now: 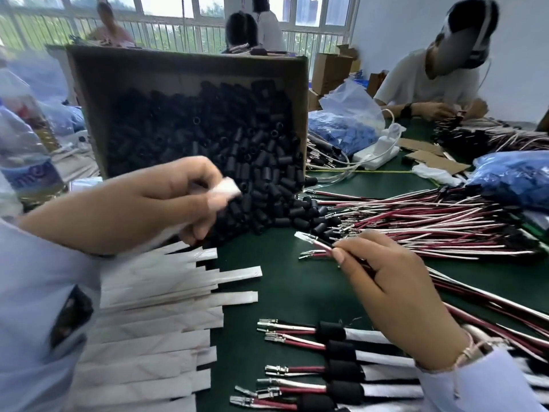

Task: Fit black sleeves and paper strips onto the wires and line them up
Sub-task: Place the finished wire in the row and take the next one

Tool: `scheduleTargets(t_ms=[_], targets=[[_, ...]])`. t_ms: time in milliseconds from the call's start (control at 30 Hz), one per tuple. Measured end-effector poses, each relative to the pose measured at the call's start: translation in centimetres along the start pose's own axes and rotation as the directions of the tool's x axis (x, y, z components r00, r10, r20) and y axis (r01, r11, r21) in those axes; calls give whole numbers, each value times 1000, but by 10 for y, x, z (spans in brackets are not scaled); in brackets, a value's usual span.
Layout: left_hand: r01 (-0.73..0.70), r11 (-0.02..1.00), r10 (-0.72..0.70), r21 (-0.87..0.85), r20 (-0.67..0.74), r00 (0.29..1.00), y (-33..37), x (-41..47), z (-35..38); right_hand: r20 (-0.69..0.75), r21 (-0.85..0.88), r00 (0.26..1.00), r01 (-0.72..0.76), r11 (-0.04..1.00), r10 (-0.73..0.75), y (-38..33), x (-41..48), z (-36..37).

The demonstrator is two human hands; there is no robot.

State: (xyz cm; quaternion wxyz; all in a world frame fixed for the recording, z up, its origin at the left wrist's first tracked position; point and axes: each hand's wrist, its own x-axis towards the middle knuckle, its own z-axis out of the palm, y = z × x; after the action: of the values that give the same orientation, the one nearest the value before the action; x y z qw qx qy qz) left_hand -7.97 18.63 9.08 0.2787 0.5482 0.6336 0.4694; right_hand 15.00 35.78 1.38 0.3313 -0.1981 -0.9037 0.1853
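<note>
— While the right hand (395,295) pinches a red-and-white wire pair (318,245) at its fingertips, what has the left?
— The left hand (166,200) curls round a paper strip (224,193). Black sleeves (261,162) spill just behind it, cut strips (166,295) lie beneath it, and sleeved wires (335,352) are lined up under the right wrist.

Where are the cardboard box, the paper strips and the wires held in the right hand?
cardboard box (178,69): head view, bare inner back wall.
paper strips (154,322): head view, middle of the fanned pile.
held wires (320,244): head view, bare stretch just behind the metal terminals.
</note>
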Motion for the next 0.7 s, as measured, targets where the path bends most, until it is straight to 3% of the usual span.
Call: scheduleTargets(t_ms=[133,233,367,467,700], targets=[[-51,955,23,294,96,995,-6,17,40,-81,-25,996,31,999,-33,-4,0,-5],[-134,879,93,458,111,989,-8,23,59,-173,72,983,67,995,-53,-5,1,-11],[-259,866,234,428,111,966,-7,24,65,-266,239,962,131,962,-65,-7,-1,-23],[-305,894,295,328,81,952,-3,24,69,-228,205,970,137,969,-88,-11,-2,-27],[-380,847,383,372,69,921,3,23,69,-179,160,977,148,976,-119,-13,-2,-29]])
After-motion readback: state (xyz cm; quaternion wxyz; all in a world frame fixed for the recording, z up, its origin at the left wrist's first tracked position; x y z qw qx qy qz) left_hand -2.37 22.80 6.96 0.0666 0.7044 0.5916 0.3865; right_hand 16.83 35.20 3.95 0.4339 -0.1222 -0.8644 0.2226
